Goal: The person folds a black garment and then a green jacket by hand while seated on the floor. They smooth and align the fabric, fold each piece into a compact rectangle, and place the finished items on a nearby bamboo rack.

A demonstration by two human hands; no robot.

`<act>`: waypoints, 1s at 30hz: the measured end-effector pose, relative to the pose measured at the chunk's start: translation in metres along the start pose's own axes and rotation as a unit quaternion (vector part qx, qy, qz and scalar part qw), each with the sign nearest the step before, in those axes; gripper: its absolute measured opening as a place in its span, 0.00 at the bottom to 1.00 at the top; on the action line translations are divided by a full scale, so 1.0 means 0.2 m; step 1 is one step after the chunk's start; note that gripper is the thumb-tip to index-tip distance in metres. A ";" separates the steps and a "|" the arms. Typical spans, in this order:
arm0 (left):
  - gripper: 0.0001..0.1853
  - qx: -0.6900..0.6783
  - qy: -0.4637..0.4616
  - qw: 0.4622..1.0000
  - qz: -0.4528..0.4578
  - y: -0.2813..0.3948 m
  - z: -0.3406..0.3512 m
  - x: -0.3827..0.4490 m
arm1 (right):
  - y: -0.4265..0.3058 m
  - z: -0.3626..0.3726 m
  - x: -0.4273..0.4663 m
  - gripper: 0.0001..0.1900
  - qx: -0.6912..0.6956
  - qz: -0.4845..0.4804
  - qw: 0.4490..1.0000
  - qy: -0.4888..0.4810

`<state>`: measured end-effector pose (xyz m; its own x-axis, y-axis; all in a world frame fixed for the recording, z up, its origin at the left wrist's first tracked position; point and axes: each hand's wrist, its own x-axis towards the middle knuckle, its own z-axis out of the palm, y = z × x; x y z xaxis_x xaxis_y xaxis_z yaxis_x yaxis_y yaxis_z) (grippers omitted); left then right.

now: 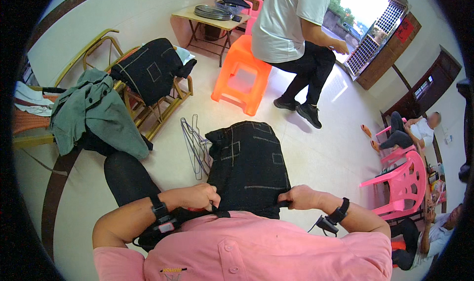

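A black garment with pale stitched lines and squares stretches out in front of my lap. My left hand pinches its near edge on the left side. At the opposite side, my right hand grips the near corner of the same cloth. Both wrists carry black straps with small devices. Beside the garment's left edge, several wire clothes hangers lie on the floor. The garment's underside and the part close to my pink shirt are hidden.
A bamboo lounge chair bears a green-grey garment and another black garment. One person sits on an orange plastic stool. A folding table, a pink plastic chair and two other people are farther off.
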<state>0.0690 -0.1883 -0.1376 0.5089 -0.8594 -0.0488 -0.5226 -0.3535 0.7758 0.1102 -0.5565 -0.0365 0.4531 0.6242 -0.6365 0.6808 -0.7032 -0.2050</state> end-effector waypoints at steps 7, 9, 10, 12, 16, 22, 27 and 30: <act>0.13 0.035 -0.109 0.991 -0.066 -0.11 0.13 0.10 | 0.03 0.28 -0.02 0.15 0.282 0.016 0.948 -0.145; 0.13 -0.011 -0.123 0.988 -0.094 -0.13 0.15 0.09 | 0.01 0.37 -0.08 0.16 0.421 -0.079 0.893 -0.139; 0.12 -0.034 -0.128 0.985 -0.106 -0.14 0.15 0.08 | 0.01 0.41 -0.11 0.16 0.482 -0.022 0.867 -0.128; 0.16 -0.117 -0.154 0.970 -0.144 -0.19 0.13 0.05 | 0.04 0.50 -0.11 0.17 0.643 0.066 0.753 -0.123; 0.23 -0.101 -0.129 0.971 -0.176 -0.35 -0.07 -0.01 | 0.28 0.61 0.08 0.22 0.779 0.131 0.605 -0.096; 0.26 -0.512 0.116 0.764 -0.376 -0.43 -0.30 0.13 | 0.68 0.32 0.68 0.17 0.805 0.124 0.575 0.076; 0.25 -0.705 0.288 0.609 -0.221 -0.41 -0.30 0.42 | 0.79 -0.19 1.19 0.29 0.783 0.084 0.600 0.144; 0.26 -0.728 0.396 0.539 -0.150 -0.42 -0.34 0.48 | 0.81 -0.42 1.31 0.31 0.827 0.007 0.544 0.145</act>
<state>0.2082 -0.2169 -0.1649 0.8546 -0.2130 -0.4736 0.4621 0.7280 0.5064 0.3874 -0.4771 -0.1744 0.6865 0.4740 -0.5514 -0.6628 0.0959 -0.7427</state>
